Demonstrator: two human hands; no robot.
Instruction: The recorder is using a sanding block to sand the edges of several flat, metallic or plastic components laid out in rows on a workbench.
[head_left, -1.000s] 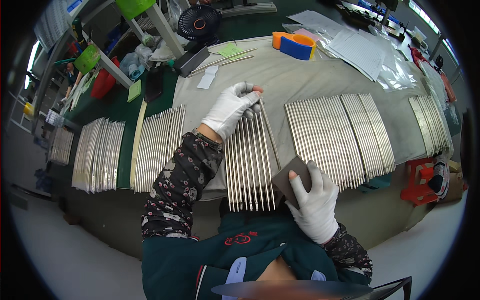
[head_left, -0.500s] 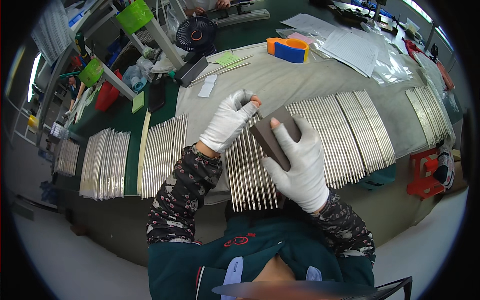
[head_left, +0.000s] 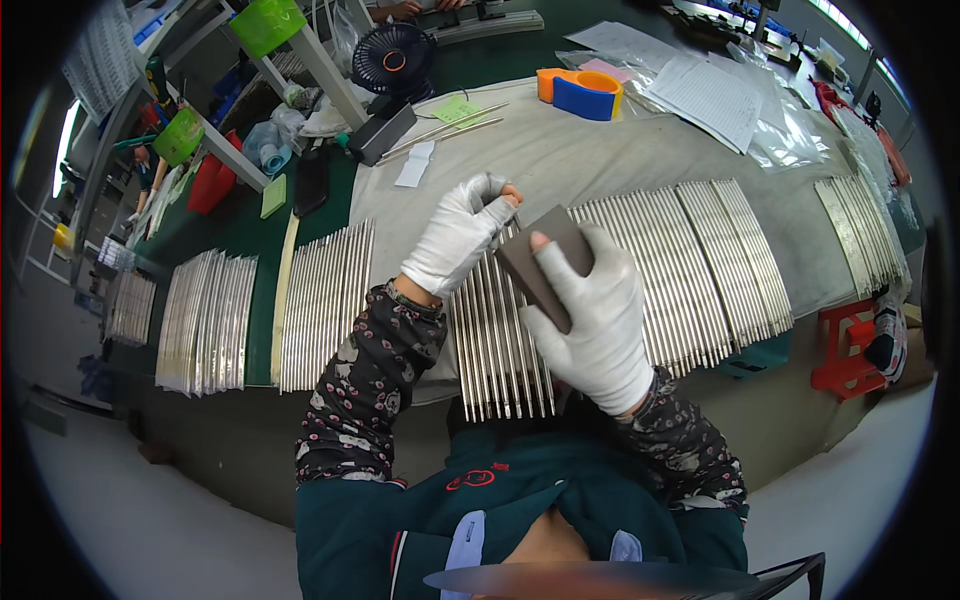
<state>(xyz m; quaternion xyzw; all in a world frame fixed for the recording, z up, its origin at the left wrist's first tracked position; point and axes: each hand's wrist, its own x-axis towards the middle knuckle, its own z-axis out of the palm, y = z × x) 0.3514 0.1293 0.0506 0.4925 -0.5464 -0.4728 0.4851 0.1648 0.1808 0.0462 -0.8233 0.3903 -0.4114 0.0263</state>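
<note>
Right hand (head_left: 598, 318), white glove with the fingertips cut off, is clamped around a dark grey-brown sanding block (head_left: 545, 262), flat and rectangular, thumb tip bare on its top face. The block sits tilted over the middle batch of metal strips (head_left: 497, 345), touching or just above them, can't tell which. Left hand (head_left: 457, 238), same white glove, is curled closed with fingertips pinching the far end of one thin strip in that batch, just beside the block.

The strips are long, narrow, silvery, shiny, laid side by side in flat batches on a grey cloth (head_left: 590, 155) over the table (head_left: 250, 225). Batches counted: six visible — the middle one under the hands, one to the right (head_left: 700, 265), one at far right (head_left: 860, 235), one left of the arm (head_left: 322, 300), a stacked one further left (head_left: 205, 320), a small one at the far left edge (head_left: 130, 305). Strips per batch too many and too fine to count.

Further back: one orange-and-blue tape dispenser (head_left: 582, 92), one small black fan (head_left: 394, 58), a white paper sheet (head_left: 712, 95) among several, two green bins (head_left: 268, 22). One red stool (head_left: 850, 345) at right below the table edge.
</note>
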